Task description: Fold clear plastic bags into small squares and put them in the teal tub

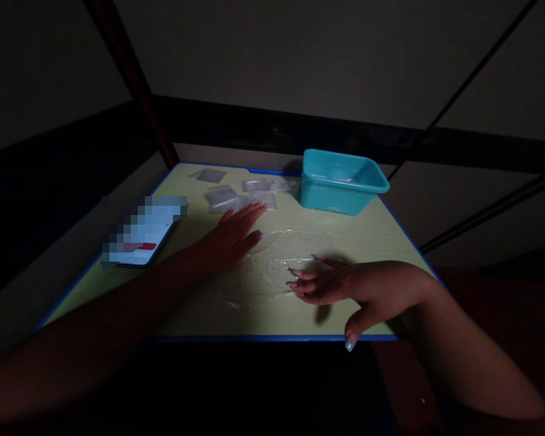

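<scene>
A thin clear plastic sheet or bag [272, 272] lies spread on the tabletop, wrinkled and hard to outline in the dim light. Over its right part rests my right hand [331, 284], fingers stretched leftward and thumb pointing toward the front edge. My left hand [236, 236] lies with extended fingers at the sheet's upper left edge. Its fingertips reach close to several small folded clear plastic packets [222, 198] farther back. Neither hand grips anything that I can see.
A turquoise plastic basket [331, 197] stands at the back right of the small blue-edged table [372, 242]. On the left side lies a phone [148, 236] with a lit, blurred screen. Cabinet-like panels [272, 60] rise behind the table.
</scene>
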Demonstrator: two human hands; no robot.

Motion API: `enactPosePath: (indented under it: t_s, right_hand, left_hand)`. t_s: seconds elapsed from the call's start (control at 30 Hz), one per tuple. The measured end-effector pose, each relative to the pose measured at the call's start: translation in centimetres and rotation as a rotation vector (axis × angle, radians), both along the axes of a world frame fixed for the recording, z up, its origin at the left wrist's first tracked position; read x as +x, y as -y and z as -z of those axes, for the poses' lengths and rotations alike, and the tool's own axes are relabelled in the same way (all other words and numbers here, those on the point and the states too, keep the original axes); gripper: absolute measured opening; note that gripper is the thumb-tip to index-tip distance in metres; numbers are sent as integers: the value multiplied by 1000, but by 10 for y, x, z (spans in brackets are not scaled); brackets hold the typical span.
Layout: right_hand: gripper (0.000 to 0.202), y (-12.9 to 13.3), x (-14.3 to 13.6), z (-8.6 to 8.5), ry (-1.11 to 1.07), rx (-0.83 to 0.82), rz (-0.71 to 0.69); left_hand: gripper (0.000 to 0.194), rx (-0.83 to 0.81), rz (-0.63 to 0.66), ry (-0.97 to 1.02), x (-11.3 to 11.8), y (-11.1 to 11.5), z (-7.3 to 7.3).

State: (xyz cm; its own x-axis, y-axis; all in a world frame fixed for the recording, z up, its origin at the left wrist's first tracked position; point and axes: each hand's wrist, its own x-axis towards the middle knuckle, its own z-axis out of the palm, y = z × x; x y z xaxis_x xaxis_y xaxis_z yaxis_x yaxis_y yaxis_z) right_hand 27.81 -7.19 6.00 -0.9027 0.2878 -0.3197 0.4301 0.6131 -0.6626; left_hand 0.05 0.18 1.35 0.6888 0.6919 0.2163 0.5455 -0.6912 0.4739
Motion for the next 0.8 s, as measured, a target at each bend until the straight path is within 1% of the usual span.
enactPosePath:
  t_s: [0.07, 0.13, 0.23, 0.3, 0.43, 0.6, 0.7, 0.8]
  right_hand:
    - [82, 0, 0, 0, -19, -7, 3]
    - [82, -1, 0, -1, -46, -23, 10]
    - [77, -4, 1, -2, -95, -38, 42]
    - [72, -7, 1, 0, -132, -45, 73]
    - [62, -15, 1, 6, -239, -71, 144]
    - [56, -21, 0, 12, -328, -107, 286]
    - [53, -24, 0, 15, -381, -135, 348]
    - [50, -26, 0, 18, -422, -163, 399]
  left_hand:
    - [73, 21, 36, -15, 1, 3, -1]
    - [67, 23, 105, -33, 2, 7, -3]
    - [62, -48, 235, -61, 6, 13, -4]
    - [60, -110, 282, -77, 9, 18, -4]
    - [68, -168, 308, -98, 16, 26, -5]
    - [81, -205, 282, -151, 17, 33, -9]
    - [78, -204, 281, -133, 15, 35, -9]
    - [66, -210, 309, -84, 11, 31, -9]
